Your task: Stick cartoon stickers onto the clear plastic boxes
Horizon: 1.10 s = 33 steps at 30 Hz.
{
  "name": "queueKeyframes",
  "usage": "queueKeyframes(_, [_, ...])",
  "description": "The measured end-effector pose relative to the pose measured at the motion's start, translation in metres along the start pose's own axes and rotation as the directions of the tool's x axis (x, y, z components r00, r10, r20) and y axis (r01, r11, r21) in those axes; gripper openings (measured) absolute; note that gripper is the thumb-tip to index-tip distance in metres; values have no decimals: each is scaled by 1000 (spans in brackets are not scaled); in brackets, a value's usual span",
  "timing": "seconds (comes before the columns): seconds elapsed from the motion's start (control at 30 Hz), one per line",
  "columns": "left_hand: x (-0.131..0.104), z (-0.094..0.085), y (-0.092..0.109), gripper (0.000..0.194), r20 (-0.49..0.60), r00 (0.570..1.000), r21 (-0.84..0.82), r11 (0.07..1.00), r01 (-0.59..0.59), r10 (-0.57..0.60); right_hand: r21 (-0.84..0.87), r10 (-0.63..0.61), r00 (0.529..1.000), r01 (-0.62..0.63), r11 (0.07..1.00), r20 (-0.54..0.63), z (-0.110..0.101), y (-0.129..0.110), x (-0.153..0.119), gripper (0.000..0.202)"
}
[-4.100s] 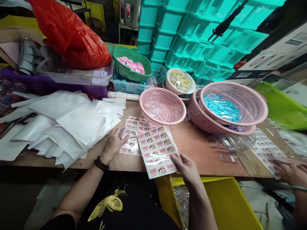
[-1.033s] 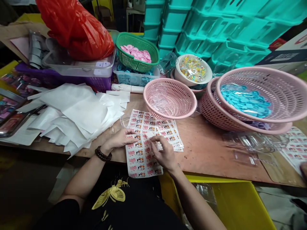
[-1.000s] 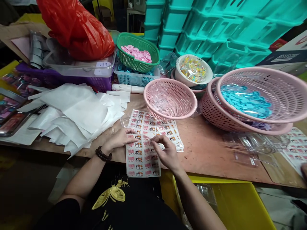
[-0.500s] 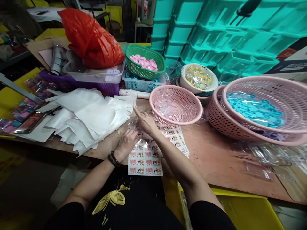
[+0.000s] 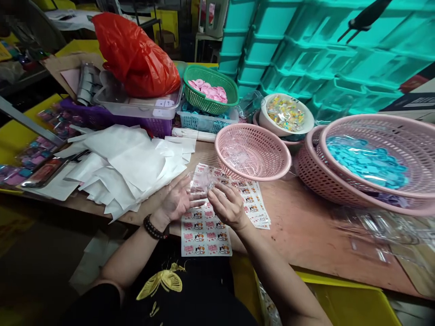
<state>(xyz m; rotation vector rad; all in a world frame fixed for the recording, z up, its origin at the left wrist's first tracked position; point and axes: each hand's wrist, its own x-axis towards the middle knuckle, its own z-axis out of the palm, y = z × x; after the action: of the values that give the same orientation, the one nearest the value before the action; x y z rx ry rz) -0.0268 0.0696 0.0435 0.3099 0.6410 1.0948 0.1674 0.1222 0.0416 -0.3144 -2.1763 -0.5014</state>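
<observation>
A clear plastic piece is raised above the sticker sheets, between my two hands. My left hand is turned palm up at its left side, fingers spread, with the piece against the fingertips. On the other side, my right hand pinches the edge of the clear piece between thumb and fingers. Beneath them lies a sheet of cat stickers, its lower end at the table's front edge. More sticker sheets fan out to the right, partly under a pink basket that holds clear plastic pieces.
White backing papers are heaped on the left. Large pink baskets with blue pieces stand on the right, beside loose clear parts. At the back are a green basket, a white bowl and a red bag.
My left hand has turned palm up and its fingers have spread. My right hand has drawn back toward me and now pinches the clear piece, which has been lifted.
</observation>
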Motion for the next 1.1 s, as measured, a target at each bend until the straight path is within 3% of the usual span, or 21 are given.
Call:
queueKeyframes(0.13, [7, -6, -12, 47, 108, 993, -15, 999, 37, -35, 159, 91, 994, -100, 982, 67, -23, -3, 4, 39])
queueKeyframes(0.2, [7, -5, -15, 50, 69, 997, 28, 999, -34, 32, 249, 282, 956, -292, 923, 76, -35, -6, 11, 44])
queueKeyframes(0.23, [7, -5, -16, 52, 25, 994, 66, 992, -105, 104, 293, 404, 914, -399, 869, 49, -42, -8, 15, 45])
queueKeyframes(0.3, [7, -3, -16, 59, -52, 966, 165, 957, -241, 252, 395, 612, 790, -553, 734, -30, -55, -13, 23, 39])
queueKeyframes(0.4, [8, -3, -14, 60, -53, 937, 249, 913, -322, 345, 568, 752, 658, -610, 552, -24, -70, -19, 32, 25])
queueKeyframes(0.47, [8, -4, -14, 51, -22, 940, 253, 912, -323, 340, 649, 812, 573, -660, 378, 110, -73, -22, 37, 15])
queueKeyframes(0.53, [8, -7, -15, 46, -21, 943, 268, 910, -315, 332, 666, 844, 429, -736, 119, 323, -70, -21, 41, 5])
queueKeyframes(0.63, [7, -10, -17, 44, -59, 945, 328, 901, -285, 321, 580, 771, 191, -770, -266, 608, -56, -16, 45, 27])
queueKeyframes(0.7, [7, -12, -19, 48, -65, 944, 374, 884, -279, 325, 519, 716, 94, -754, -403, 692, -45, -13, 46, 36])
queueKeyframes(0.8, [6, -13, -20, 59, -56, 930, 436, 847, -305, 364, 475, 682, 47, -753, -456, 730, -34, -11, 47, 40])
queueKeyframes(0.9, [7, -14, -19, 61, -67, 916, 472, 822, -320, 395, 475, 682, 57, -760, -444, 729, -27, -12, 47, 39])
queueKeyframes(1.1, [7, -13, -17, 55, -79, 929, 423, 856, -298, 363, 485, 709, 70, -776, -403, 702, -20, -12, 45, 39])
